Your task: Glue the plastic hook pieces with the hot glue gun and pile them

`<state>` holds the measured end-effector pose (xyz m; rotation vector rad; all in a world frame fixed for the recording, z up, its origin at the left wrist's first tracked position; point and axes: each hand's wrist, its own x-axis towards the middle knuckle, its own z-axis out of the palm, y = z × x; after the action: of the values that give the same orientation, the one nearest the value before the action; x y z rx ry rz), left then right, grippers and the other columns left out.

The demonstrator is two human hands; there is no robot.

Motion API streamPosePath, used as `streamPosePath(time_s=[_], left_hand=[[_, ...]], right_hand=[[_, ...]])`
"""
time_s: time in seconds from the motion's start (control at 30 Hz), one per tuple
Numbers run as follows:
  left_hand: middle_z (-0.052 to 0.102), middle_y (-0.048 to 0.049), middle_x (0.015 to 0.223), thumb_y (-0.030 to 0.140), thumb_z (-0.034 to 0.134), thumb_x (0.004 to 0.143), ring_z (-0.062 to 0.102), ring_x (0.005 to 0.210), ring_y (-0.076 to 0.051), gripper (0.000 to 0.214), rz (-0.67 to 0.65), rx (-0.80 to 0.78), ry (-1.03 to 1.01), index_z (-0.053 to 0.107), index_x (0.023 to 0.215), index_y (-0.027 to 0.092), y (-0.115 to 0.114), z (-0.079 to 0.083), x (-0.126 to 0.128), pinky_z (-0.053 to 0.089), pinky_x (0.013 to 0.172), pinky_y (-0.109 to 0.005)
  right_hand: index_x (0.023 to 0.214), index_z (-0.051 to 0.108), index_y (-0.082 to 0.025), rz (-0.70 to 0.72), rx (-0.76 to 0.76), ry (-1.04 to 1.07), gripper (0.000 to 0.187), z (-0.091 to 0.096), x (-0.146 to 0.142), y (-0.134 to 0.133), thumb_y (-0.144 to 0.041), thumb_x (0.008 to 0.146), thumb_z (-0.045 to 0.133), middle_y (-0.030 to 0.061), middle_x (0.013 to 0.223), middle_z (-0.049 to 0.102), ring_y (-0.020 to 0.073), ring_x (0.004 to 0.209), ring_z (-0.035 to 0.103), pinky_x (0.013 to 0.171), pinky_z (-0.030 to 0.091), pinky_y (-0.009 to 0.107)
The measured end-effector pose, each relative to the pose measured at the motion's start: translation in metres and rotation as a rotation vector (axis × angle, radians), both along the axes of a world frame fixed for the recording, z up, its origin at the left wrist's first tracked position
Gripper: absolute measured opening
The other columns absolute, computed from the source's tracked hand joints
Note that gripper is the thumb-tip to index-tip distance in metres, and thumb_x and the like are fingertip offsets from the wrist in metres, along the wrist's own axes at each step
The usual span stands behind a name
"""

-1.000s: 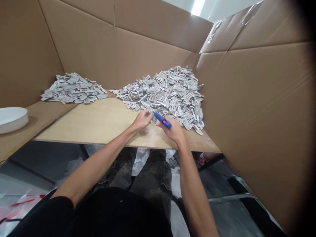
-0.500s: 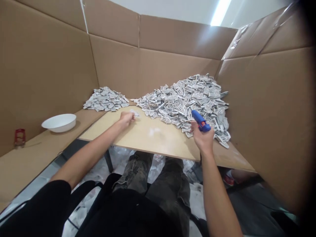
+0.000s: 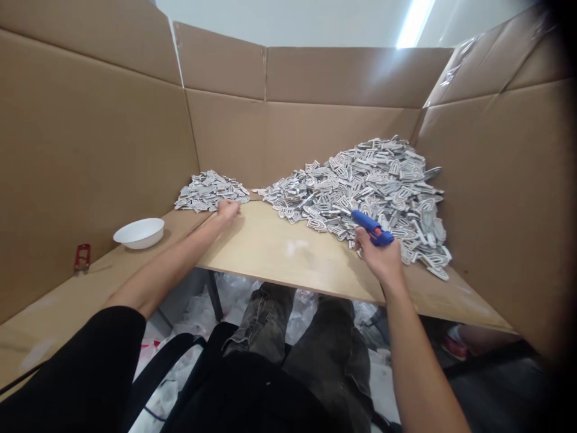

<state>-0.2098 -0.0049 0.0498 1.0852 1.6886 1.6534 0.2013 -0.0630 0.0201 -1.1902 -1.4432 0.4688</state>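
- We see a pale wooden desk [image 3: 270,243], its near edge running across above the knees, with a brown ledge [image 3: 106,267] joining it at the left.
- Tall cardboard walls [image 3: 342,126] enclose the desk at the back and on both sides; above them we see a pale ceiling and a bright strip light [image 3: 413,27].
- Below the near edge we make out dark trousers [image 3: 324,343], crumpled clear plastic [image 3: 302,313] and, at the right, a red shoe [image 3: 454,344].
- The blue tool [image 3: 372,228] is in the right hand [image 3: 378,252], over the near side of the large pile [image 3: 374,174]. Its long axis slants: we see the tip pointing forward and to the left, the thicker end back toward the right.
- The two hands are well apart. The right is wrapped around the tool; the left hand [image 3: 229,210] reaches to the near right edge of the small pile [image 3: 205,191]. Its fingers are blurred, and we cannot tell whether they grip a piece.
- Both piles are of flat, slotted grey pieces, lying at many angles. The large one fills the back right of the desk; the small one sits in the back left corner.
- On the ledge we see a white bowl [image 3: 140,233], upright, its plain white inside showing. Left of it, by the wall, stands a red object [image 3: 82,257].
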Motion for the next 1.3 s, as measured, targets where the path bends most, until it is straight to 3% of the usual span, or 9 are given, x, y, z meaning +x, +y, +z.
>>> streamPosePath(time_s=[0.1, 0.23, 0.33, 0.4, 0.6, 0.77, 0.93, 1.07, 1.3], left_hand=[[0.063, -0.0026, 0.069, 0.012, 0.071, 0.08, 0.055, 0.063, -0.015, 0.011, -0.135, -0.037, 0.18, 0.066, 0.072, 0.016, 0.007, -0.028, 0.041, 0.038, 0.06, -0.025], [0.068, -0.0058, 0.077, 0.03, 0.08, 0.076, 0.058, 0.072, -0.019, 0.017, -0.449, 0.046, 0.479, 0.07, 0.074, 0.017, 0.007, -0.048, 0.091, 0.04, 0.067, -0.027], [0.065, -0.0061, 0.076, 0.042, 0.092, 0.06, 0.057, 0.074, -0.022, 0.036, -0.489, 0.076, 0.675, 0.067, 0.07, 0.019, 0.007, -0.054, 0.117, 0.04, 0.069, -0.029], [0.063, -0.0054, 0.073, 0.039, 0.096, 0.051, 0.056, 0.073, -0.022, 0.04, -0.507, 0.078, 0.729, 0.063, 0.064, 0.02, 0.009, -0.056, 0.13, 0.04, 0.068, -0.029], [0.061, -0.0016, 0.057, 0.02, 0.085, 0.062, 0.051, 0.054, -0.017, 0.021, -0.697, -0.14, 0.615, 0.065, 0.057, 0.018, 0.014, -0.057, 0.147, 0.034, 0.054, -0.027], [0.068, -0.0045, 0.067, 0.02, 0.079, 0.073, 0.057, 0.064, -0.016, 0.012, -0.666, 0.079, 0.508, 0.069, 0.066, 0.016, 0.01, -0.059, 0.159, 0.04, 0.061, -0.025], [0.072, -0.0074, 0.076, 0.04, 0.075, 0.083, 0.059, 0.068, -0.016, 0.028, -0.84, 0.245, 0.37, 0.077, 0.078, 0.012, -0.004, -0.05, 0.183, 0.043, 0.066, -0.026], [0.072, -0.0069, 0.074, 0.046, 0.07, 0.088, 0.058, 0.067, -0.015, 0.036, -0.947, 0.309, 0.346, 0.081, 0.083, 0.011, -0.016, -0.042, 0.198, 0.042, 0.066, -0.025], [0.071, -0.0063, 0.072, 0.042, 0.071, 0.086, 0.06, 0.067, -0.016, 0.031, -0.835, 0.287, 0.269, 0.074, 0.075, 0.013, -0.017, -0.046, 0.207, 0.044, 0.065, -0.025]], right_hand=[[0.07, 0.066, -0.02, 0.0, -0.04, -0.068, 0.054, -0.001, 0.004, 0.0, -0.072, 0.084, 0.069, 0.0038, 0.06, 0.063, 0.0165, 0.054, 0.052, 0.054, 0.04, 0.03], [0.076, 0.065, -0.021, -0.029, -0.063, -0.204, 0.048, -0.002, 0.007, 0.002, -0.069, 0.084, 0.068, 0.0056, 0.066, 0.068, 0.0207, 0.062, 0.059, 0.06, 0.042, 0.032], [0.077, 0.062, -0.023, -0.088, -0.088, -0.346, 0.032, -0.005, 0.008, 0.004, -0.054, 0.081, 0.072, 0.0035, 0.067, 0.066, 0.0218, 0.064, 0.057, 0.062, 0.04, 0.032], [0.078, 0.06, -0.024, -0.108, -0.128, -0.417, 0.021, -0.007, 0.007, 0.005, -0.042, 0.078, 0.072, 0.0027, 0.067, 0.065, 0.0221, 0.064, 0.056, 0.064, 0.039, 0.032], [0.081, 0.059, -0.025, -0.048, -0.141, -0.459, 0.012, -0.013, 0.006, 0.005, -0.032, 0.076, 0.067, 0.0025, 0.07, 0.064, 0.0225, 0.066, 0.055, 0.066, 0.04, 0.032], [0.08, 0.059, -0.025, 0.019, -0.106, -0.382, 0.011, -0.014, 0.001, 0.002, -0.034, 0.078, 0.066, 0.0017, 0.073, 0.067, 0.0223, 0.07, 0.058, 0.069, 0.042, 0.032], [0.084, 0.062, -0.023, 0.092, -0.08, -0.244, 0.023, -0.012, -0.015, -0.002, -0.043, 0.077, 0.072, 0.0025, 0.082, 0.071, 0.0214, 0.074, 0.062, 0.074, 0.045, 0.032], [0.085, 0.062, -0.023, 0.06, -0.003, -0.143, 0.026, -0.015, -0.021, -0.001, -0.045, 0.078, 0.072, 0.0037, 0.083, 0.071, 0.0207, 0.074, 0.061, 0.073, 0.046, 0.032], [0.082, 0.059, -0.023, 0.071, -0.072, -0.045, 0.021, -0.02, -0.01, 0.01, -0.038, 0.076, 0.071, 0.0033, 0.079, 0.068, 0.0198, 0.072, 0.06, 0.074, 0.047, 0.034]])
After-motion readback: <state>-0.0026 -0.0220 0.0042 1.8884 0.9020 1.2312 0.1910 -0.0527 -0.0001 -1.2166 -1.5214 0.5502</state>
